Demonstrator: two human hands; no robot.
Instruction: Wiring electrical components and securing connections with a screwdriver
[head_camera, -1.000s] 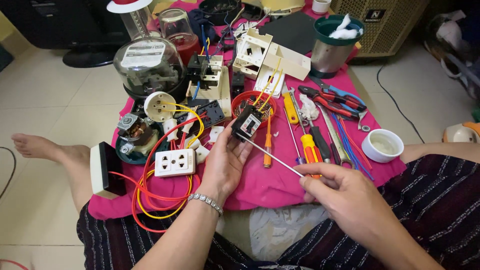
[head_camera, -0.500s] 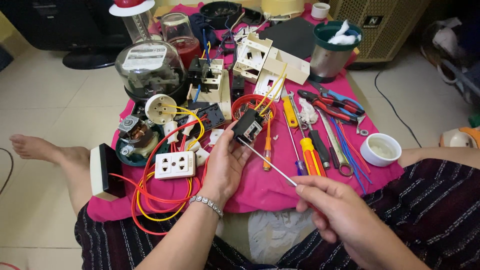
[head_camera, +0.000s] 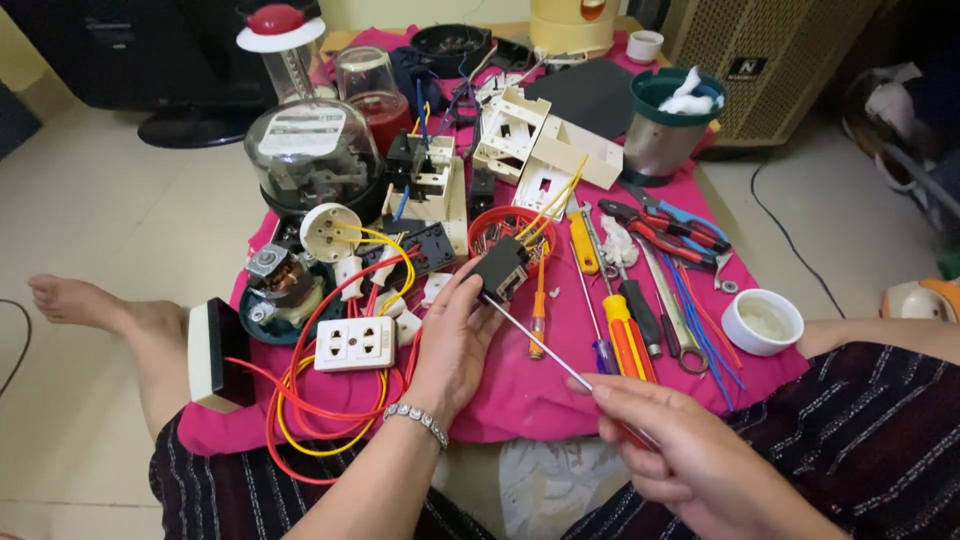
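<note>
pink cloth covers the floor between the person's knees. nearest, the right hand is closed around a long screwdriver, its tip at a small black switch block. the left hand pinches that block, held just above the cloth at mid-scene, dark and boxy with metal contacts. left of it lies a white double socket on red and yellow wires. farther left, a glass-domed meter carries a pale rectangular label.
</note>
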